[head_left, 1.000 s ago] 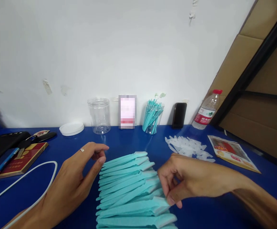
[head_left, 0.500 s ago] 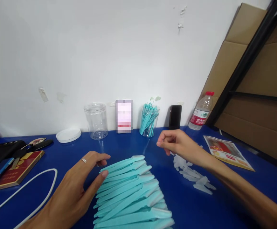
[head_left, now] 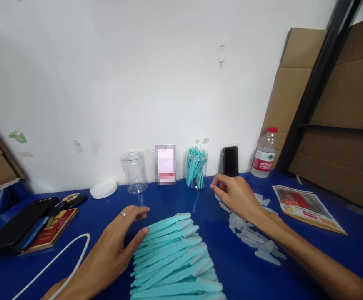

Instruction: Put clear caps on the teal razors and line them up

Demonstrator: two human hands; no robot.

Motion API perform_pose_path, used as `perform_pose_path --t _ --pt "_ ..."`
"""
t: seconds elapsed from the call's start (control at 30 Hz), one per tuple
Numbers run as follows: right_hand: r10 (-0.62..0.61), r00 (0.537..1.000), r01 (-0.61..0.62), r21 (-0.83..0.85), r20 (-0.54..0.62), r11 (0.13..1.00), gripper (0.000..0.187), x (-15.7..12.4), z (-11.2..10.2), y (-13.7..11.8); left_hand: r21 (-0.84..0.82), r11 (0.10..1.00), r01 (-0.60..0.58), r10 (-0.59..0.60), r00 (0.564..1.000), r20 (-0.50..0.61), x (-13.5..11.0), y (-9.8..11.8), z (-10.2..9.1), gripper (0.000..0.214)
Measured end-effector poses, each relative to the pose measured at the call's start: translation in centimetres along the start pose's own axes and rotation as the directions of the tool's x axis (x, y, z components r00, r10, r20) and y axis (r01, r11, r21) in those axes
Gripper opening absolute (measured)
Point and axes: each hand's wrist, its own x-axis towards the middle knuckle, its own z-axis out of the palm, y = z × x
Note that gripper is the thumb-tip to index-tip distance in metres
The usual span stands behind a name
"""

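Observation:
A row of teal eyebrow razors point(head_left: 171, 254) lies stacked side by side on the blue table. At its left edge my left hand point(head_left: 123, 237) is open, thumb and index finger apart, the thumb tip at the razors' ends. My right hand point(head_left: 236, 193) is curled with thumb and index finger close together, above the scattered translucent plastic caps point(head_left: 251, 235). Whether anything small is between those fingers, I cannot make out. Behind, a clear jar point(head_left: 196, 168) holds several thin teal razors upright. Another clear jar point(head_left: 134, 173) stands with nothing in it.
A white lid point(head_left: 103, 190), a blurred pink-white screen point(head_left: 166, 164), a black phone point(head_left: 230, 161) and a water bottle point(head_left: 265, 154) line the wall. A printed packet point(head_left: 308, 208) lies right. A white cable point(head_left: 84, 250) crosses my left forearm; a red box point(head_left: 54, 229) lies left.
The view has shifted, so the table things appear lower and the left-side ones further right. My right hand stays curled over the caps; my left hand stays beside the razors.

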Motion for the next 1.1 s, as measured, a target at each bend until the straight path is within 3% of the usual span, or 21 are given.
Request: perform_pose_path --t 0.1,0.17,0.23,0.3,0.4,0.53,0.73,0.97,1.1 --pt "0.021 1.0 -0.021 -0.025 0.007 0.999 0.015 -0.1 0.6 0.2 -0.003 1.0 -0.013 0.012 0.999 -0.044 0.3 1.0 -0.4 0.029" --pt "0.027 0.999 -0.026 -0.042 0.028 0.999 0.015 0.0 1.0 0.3 -0.028 0.999 0.043 -0.047 0.989 -0.143 1.0 0.9 -0.5 0.033" --pt "0.032 0.999 -0.029 -0.054 0.043 0.998 0.016 0.0 1.2 0.4 -0.1 0.984 0.145 -0.168 0.938 -0.302 2.3 0.1 -0.6 0.044" --pt "0.036 0.998 -0.033 -0.062 0.045 0.998 0.017 0.1 1.2 0.4 -0.194 0.949 0.249 -0.309 0.86 -0.407 4.2 -1.2 -0.6 0.065" --pt "0.041 0.999 -0.039 -0.062 0.036 0.997 0.015 0.1 1.1 0.5 -0.202 0.919 0.338 -0.393 0.809 -0.436 7.5 -3.6 -0.5 0.091" --pt "0.05 0.998 -0.049 -0.044 0.022 0.998 0.015 0.3 1.0 0.7 -0.224 0.875 0.429 -0.484 0.768 -0.42 11.0 -6.0 0.1 0.104" --pt "0.062 0.998 -0.063 -0.083 -0.015 0.995 0.017 0.6 0.4 1.1 -0.19 0.891 0.412 -0.453 0.784 -0.424 11.6 -7.3 0.6 0.09" --pt "0.041 0.999 -0.042 -0.117 -0.009 0.992 0.016 0.4 0.0 0.7 -0.165 0.93 0.33 -0.367 0.873 -0.322 8.4 -6.7 -0.2 0.081" --pt "0.062 0.998 -0.061 -0.119 0.004 0.991 0.016 0.4 0.0 0.7 -0.048 0.935 0.351 -0.343 0.865 -0.365 5.7 -5.3 -1.0 0.096"
